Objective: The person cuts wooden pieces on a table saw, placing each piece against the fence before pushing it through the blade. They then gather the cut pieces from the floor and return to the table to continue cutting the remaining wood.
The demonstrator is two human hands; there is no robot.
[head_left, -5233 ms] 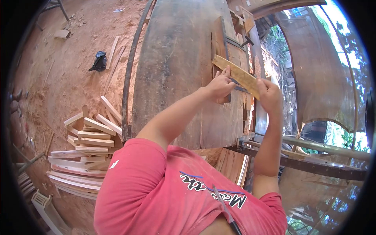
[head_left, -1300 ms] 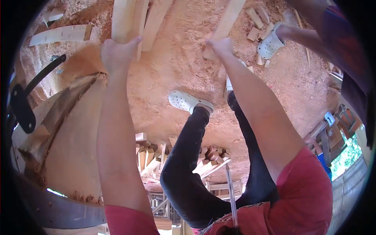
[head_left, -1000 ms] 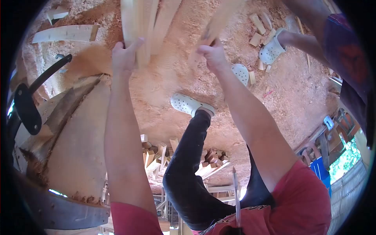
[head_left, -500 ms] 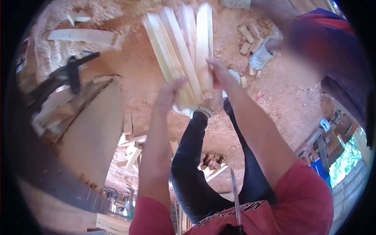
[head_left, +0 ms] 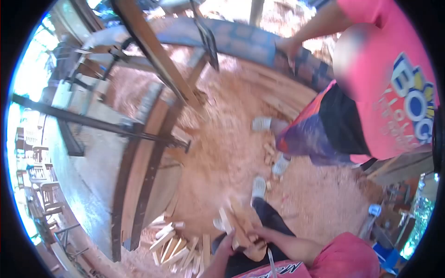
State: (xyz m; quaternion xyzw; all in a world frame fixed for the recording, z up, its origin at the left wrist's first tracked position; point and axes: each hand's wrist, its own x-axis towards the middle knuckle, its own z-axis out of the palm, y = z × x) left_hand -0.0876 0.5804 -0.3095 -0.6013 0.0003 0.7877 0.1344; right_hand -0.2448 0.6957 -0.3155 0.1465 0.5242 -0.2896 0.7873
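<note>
A bundle of pale wooden strips (head_left: 233, 221) is held close to my body at the bottom of the view, blurred by motion. My left hand (head_left: 226, 244) grips the bundle from the left and my right hand (head_left: 256, 239) from the right. Below the hands show my dark trousers and white shoe (head_left: 258, 187) on the sawdust floor.
Another person in a pink shirt (head_left: 394, 92) stands at the right, one hand on a blue bench (head_left: 250, 41). A long wooden work table with dark metal rails (head_left: 139, 171) runs along the left. Several offcuts (head_left: 178, 245) lie piled beneath it.
The bundle and both hands have dropped from arm's length to near my body. The view has swung up, showing the table, the bench and the other person's torso.
</note>
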